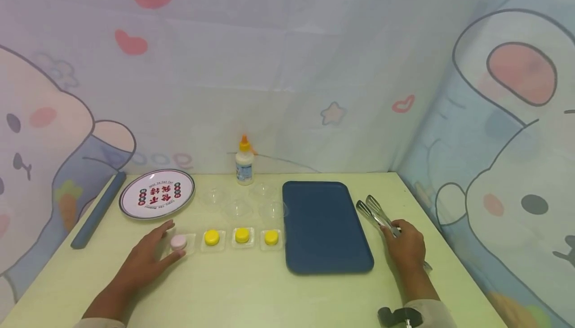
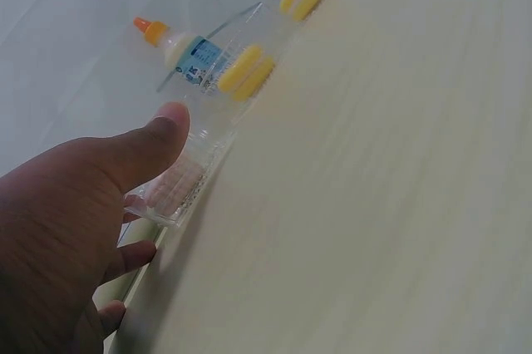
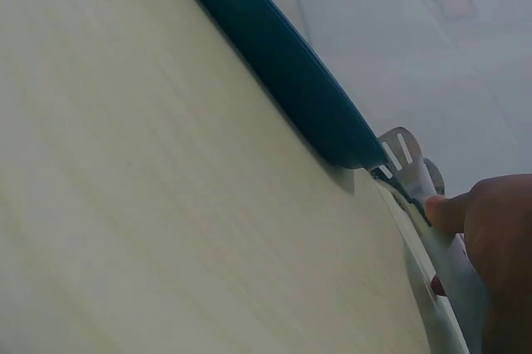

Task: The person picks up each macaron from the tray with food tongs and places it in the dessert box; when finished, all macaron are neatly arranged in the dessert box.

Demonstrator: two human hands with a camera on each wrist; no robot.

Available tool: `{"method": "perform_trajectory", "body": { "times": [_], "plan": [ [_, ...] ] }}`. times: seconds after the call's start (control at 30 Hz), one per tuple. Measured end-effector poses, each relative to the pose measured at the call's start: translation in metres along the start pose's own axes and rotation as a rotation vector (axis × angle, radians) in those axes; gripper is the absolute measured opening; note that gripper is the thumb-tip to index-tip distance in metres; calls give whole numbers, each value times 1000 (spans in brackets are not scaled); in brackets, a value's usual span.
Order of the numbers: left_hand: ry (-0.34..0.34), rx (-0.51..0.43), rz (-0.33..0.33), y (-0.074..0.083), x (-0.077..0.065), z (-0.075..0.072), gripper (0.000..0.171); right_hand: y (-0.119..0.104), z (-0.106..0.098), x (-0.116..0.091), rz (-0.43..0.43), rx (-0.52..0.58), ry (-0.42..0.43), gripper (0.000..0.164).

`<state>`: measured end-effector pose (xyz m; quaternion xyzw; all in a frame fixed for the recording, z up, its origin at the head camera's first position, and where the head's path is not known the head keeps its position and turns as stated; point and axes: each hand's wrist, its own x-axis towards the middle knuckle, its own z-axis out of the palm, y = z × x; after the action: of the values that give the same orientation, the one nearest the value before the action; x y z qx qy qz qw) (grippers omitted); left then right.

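At the right of the table, my right hand grips metal tongs with slotted ends, thumb on one arm in the right wrist view. The tongs lie beside a dark blue tray. On the left, my left hand is spread around a pink macaron on a clear plastic base, thumb and fingers on opposite sides. The left wrist view has the thumb close by that base. Yellow macarons, each on its own clear base, continue the row toward the tray.
Several clear plastic domes stand behind the row. Farther back is a white bottle with an orange tip. A round plate with red lettering and a dark blue-grey rod lie at the left. Printed cloth hangs around the table.
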<state>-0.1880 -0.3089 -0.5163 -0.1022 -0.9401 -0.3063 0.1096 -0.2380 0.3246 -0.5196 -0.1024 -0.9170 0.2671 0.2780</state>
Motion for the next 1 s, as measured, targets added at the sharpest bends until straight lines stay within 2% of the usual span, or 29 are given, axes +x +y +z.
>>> {"method": "perform_trajectory", "body": {
  "times": [0.27, 0.57, 0.8, 0.9, 1.0],
  "plan": [
    [-7, -3, 3, -2, -3, 0, 86, -2, 0, -4, 10, 9, -9, 26],
    [23, -10, 24, -3, -4, 0, 85, -4, 2, -3, -59, 14, 28, 26],
    [41, -18, 46, -2, -3, 4, 87, 0, 0, -5, -29, -18, -1, 27],
    [74, -19, 71, -4, 0, 5, 88, -2, 0, -4, -62, -4, 41, 23],
    [155, -6, 101, -4, 2, 5, 85, -6, 0, -2, -137, 30, 110, 18]
  ]
}}
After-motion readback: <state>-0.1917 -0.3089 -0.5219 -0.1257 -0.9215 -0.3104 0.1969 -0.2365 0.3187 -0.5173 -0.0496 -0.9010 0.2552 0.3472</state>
